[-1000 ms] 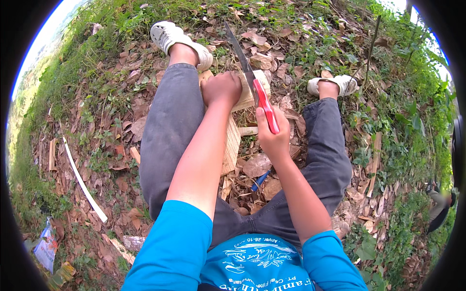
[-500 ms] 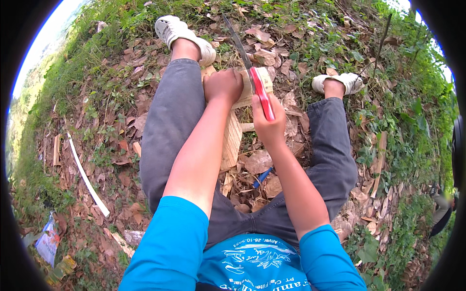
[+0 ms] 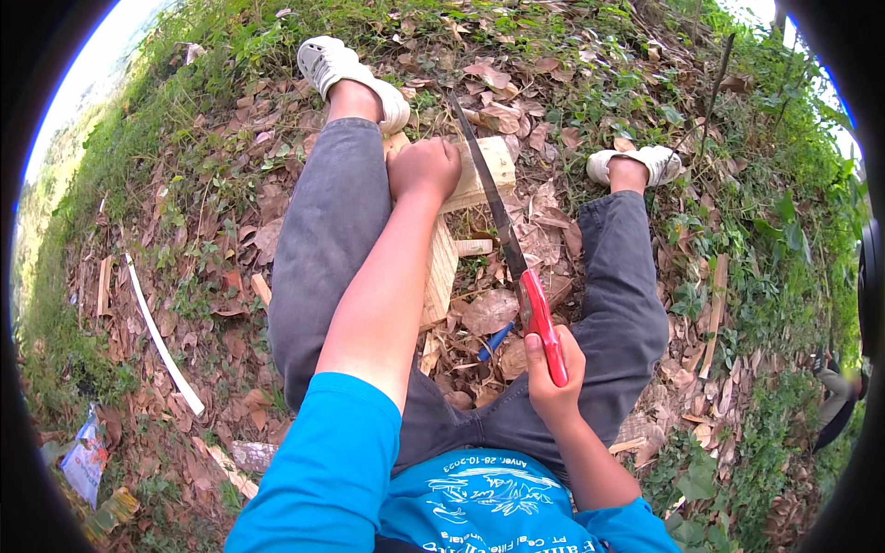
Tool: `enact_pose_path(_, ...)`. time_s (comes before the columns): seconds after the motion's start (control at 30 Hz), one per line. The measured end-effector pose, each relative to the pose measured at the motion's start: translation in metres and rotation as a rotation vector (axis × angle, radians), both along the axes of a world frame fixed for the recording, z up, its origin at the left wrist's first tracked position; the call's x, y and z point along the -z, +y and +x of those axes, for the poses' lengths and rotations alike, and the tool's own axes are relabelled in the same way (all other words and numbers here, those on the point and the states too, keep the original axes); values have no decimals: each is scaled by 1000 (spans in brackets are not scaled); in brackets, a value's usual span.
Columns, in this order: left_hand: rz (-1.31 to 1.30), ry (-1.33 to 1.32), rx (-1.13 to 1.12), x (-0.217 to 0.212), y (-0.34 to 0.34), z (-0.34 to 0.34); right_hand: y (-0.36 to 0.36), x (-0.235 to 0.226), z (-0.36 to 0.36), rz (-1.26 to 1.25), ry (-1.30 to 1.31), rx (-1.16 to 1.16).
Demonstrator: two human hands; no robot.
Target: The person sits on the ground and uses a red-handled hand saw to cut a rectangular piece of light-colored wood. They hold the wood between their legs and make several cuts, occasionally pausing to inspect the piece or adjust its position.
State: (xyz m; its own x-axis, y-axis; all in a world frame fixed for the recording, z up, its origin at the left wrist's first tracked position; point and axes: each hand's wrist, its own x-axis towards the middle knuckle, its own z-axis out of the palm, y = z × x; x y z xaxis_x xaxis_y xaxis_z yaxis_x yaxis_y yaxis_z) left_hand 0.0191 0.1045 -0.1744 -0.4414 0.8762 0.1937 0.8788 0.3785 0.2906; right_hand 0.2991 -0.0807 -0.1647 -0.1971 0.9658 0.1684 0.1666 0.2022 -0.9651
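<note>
Wooden block (image 3: 479, 175) is lying on the leaf-covered ground (image 3: 184, 230) between the person's two legs, and a second pale board (image 3: 441, 272) is lying just below it, toward the person. The left hand (image 3: 424, 168) is resting on the near left end of the wooden block, with the fingers curled together and pressing down on the wood. The right hand (image 3: 551, 367) is clamped around the red handle of a hand saw (image 3: 516, 267), close to the body and well apart from the wooden block. The dark blade of the saw is pointing away from the person and its far part is crossing over the wooden block, slightly tilted to the left. If the teeth are touching the wood, one cannot tell. A small blue thing (image 3: 493, 341) is lying among the dry leaves just beside the saw handle. Left of the wooden block, past the grey trouser leg (image 3: 323, 240), a long white strip (image 3: 161, 336) is lying on the ground. A white sandal (image 3: 346, 74) is standing just beyond the wooden block, and another white sandal (image 3: 645, 164) is to its right.
</note>
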Motion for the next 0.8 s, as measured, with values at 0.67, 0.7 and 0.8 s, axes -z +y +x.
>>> enact_pose_path(0.67, -1, -9, -2, 4, 6, -2, -16, -9, 42, -95, -65, 7)
enact_pose_path(0.7, -2, 0, 5, 4, 3, -3, -19, -12, 43, -95, -74, 1)
enact_pose_path(0.8, -1, 46, -5, 4, -3, -6, 12, -7, -8, -39, 18, -39)
